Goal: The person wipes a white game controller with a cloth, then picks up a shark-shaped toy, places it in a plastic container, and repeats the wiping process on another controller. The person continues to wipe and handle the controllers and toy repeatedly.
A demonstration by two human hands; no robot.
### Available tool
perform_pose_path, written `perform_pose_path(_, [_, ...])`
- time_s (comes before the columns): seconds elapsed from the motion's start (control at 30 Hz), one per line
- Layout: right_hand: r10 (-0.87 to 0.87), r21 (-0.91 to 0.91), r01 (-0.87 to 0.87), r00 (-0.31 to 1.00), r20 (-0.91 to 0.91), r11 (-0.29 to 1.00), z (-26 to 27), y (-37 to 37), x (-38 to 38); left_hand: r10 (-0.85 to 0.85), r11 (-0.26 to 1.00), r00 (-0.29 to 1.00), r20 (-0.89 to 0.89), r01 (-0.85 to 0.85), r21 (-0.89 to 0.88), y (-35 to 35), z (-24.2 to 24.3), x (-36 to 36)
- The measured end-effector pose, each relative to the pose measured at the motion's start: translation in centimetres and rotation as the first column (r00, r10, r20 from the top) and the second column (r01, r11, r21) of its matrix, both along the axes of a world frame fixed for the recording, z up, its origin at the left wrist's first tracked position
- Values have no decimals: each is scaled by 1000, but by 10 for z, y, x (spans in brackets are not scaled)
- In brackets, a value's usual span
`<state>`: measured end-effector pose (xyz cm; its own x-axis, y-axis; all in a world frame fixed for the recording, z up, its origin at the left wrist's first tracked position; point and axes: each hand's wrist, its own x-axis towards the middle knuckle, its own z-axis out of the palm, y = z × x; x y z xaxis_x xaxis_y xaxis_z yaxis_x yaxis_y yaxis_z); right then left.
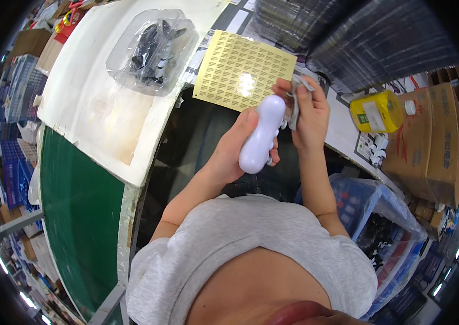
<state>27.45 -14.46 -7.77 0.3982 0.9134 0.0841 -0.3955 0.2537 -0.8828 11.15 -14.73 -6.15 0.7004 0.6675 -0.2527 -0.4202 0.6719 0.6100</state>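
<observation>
My left hand (235,142) is closed around a glossy white plastic device (260,136) with a rounded, peanut-like outline; small protruding parts show along its right side. Just right of it, my right hand (308,109) pinches a crumpled grey cloth (296,101) between thumb and fingers. Beyond both hands lies a yellow sheet of small printed labels (241,65), its near edge overhanging the table. The underside of the device and some of my left fingers are hidden.
At the left, a clear plastic tray (124,61) holds black and white parts on the white table (87,81). On the right are a bottle of yellow liquid (379,111), small white parts (377,150), a cardboard box (428,138) and a plastic-lined blue crate (408,227) with dark parts.
</observation>
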Motion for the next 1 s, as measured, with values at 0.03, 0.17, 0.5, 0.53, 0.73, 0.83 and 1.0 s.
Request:
perform_pose_path(0.03, [-38,37,39,999,-17,999,-5,0,2,-11,999,999,36,12,-30,3,-3,-2])
perform_pose_path(0.17, [-23,9,24,991,-129,1000,-4,-14,16,-2,997,996,84,8,-73,9,-9,-5])
perform_pose_path(0.5, [163,77,-171,982,97,982,9,-41,6,30,975,979,204,16,-222,11,-8,-1])
perform_pose_path(0.53, [166,77,-174,981,98,982,12,-41,5,58,965,976,208,-1,-264,10,-5,-1])
perform_pose_path(0.73, [38,379,-300,824,565,875,28,-37,0,131,922,983,131,-72,-380,18,-18,-5])
perform_pose_path(0.83, [60,180,-530,405,912,829,52,-33,-9,174,950,976,129,-132,-284,7,-1,-1])
perform_pose_path(1.0, [-40,351,-438,578,815,827,14,-19,-26,122,962,992,22,-113,-250,-4,13,-1])
